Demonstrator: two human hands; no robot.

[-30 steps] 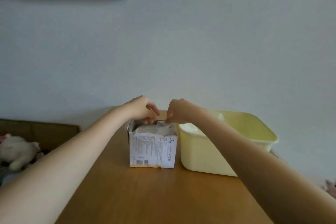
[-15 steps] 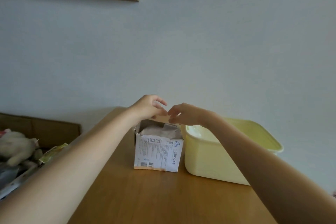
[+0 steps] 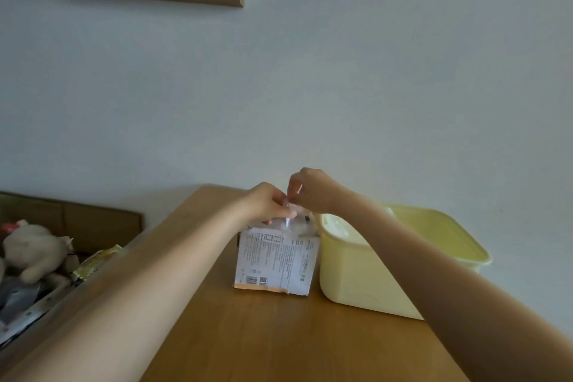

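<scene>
On the wooden table (image 3: 279, 335) the printed box (image 3: 276, 260) stands just beside the yellow tub (image 3: 356, 276). Above its open top our left hand (image 3: 266, 203) and right hand (image 3: 310, 189) meet, both pinching a clear film (image 3: 290, 220). We should draw it up slowly and evenly, so the box does not lift. Our knuckles hide the pinch itself, and the box's contents are too blurred to name.
</scene>
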